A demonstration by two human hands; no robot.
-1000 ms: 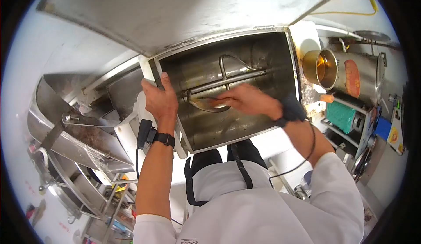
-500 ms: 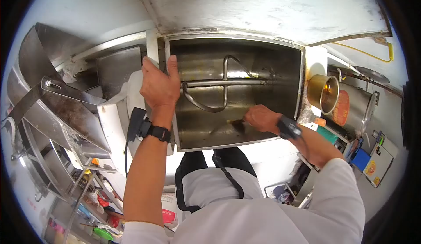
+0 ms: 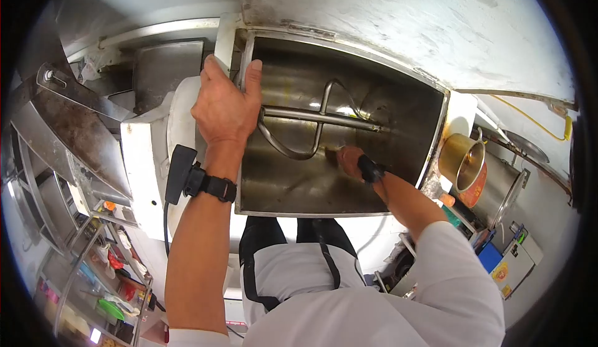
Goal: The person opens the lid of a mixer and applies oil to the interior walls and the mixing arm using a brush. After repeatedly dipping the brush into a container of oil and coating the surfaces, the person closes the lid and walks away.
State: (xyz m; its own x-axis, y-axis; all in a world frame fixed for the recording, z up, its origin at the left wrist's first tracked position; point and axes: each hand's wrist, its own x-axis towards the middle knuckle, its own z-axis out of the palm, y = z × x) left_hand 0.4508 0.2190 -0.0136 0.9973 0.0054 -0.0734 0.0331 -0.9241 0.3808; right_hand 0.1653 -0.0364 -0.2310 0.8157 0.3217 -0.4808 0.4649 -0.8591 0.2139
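Observation:
A steel dough mixer tub (image 3: 280,197) lies in front of me, with a bent mixing bar (image 3: 311,116) across its inside. My left hand (image 3: 224,107) rests over the tub's left rim, thumb on the tub side and fingers apart from it on the outer side. Down inside the tub, my right hand (image 3: 351,160) is closed close to the bottom, below the bar. A small dark, flat piece (image 3: 332,155) shows at its fingertips; what kind of tool it is I cannot tell.
The tub's raised lid (image 3: 398,29) stands behind it. On the right are a brass-coloured pot (image 3: 462,160) and a large steel pot (image 3: 498,188). A curved metal chute (image 3: 75,135) and a cluttered rack (image 3: 106,272) stand on the left.
My right hand has moved left and up within the tub, toward the mixing bar. My left hand stays at the left rim. The whole view has tilted and shifted slightly.

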